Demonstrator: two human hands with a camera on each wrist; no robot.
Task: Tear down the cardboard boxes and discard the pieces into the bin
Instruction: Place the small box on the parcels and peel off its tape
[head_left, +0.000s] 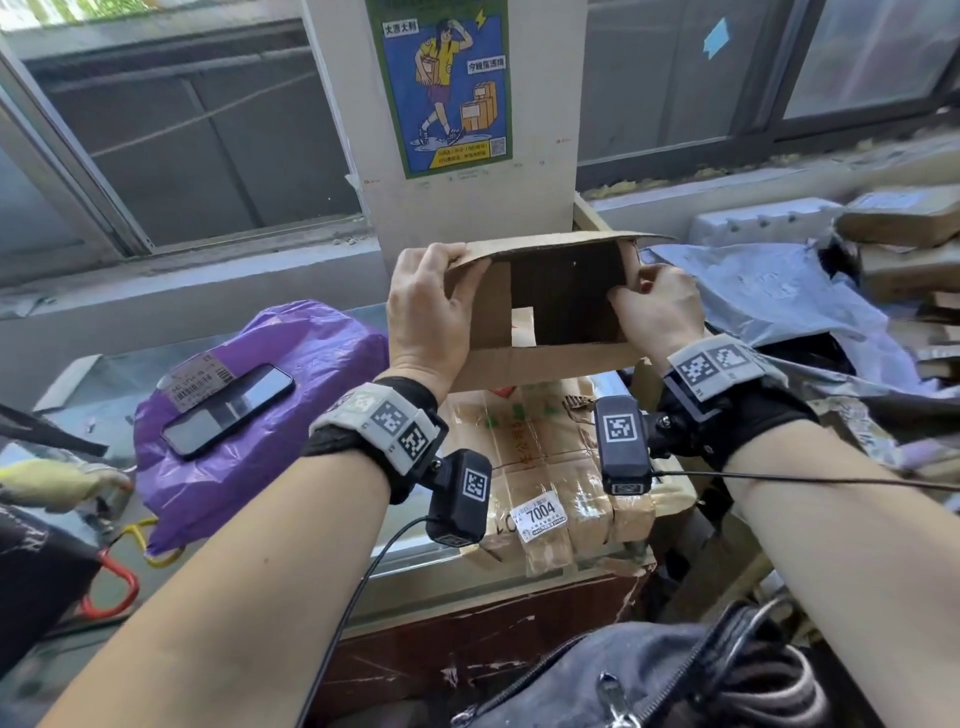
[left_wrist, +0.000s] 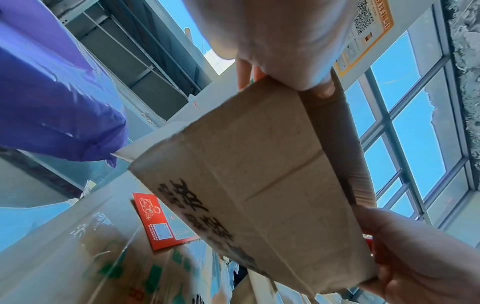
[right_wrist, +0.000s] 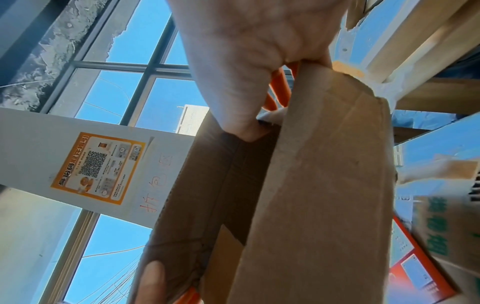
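So the small cardboard box (head_left: 545, 312) is up in the air at chest height over the cluttered counter, open side facing the person; left hand (head_left: 426, 317) has its fingers curled over the top-left corner, thumb side wrapped on the left wall; right hand (head_left: 657, 309) is pinching the right wall, fingertips tucked inside the opening. Both hands have a firm hold on it, nothing loose.

My take on doing this bit well: pull the two walls apart along the corner seam rather than the flat face; corrugated gives way far easier at a fold or glued joint; keep the thumbs close to where the rip starts so the board doesn't just bend. It sits above a taped parcel (head_left: 550, 467) and right beside a purple bag (head_left: 260, 400) with a phone (head_left: 228, 408) on it, so I'd keep elbows in.

Stuff I can't make out: no bin in sight anywhere; the box's far side and bottom flaps are hidden from the head view; the black print on its outside (left_wrist: 207, 216) is too blurry to read; whether any tape holds the seams, can't tell.
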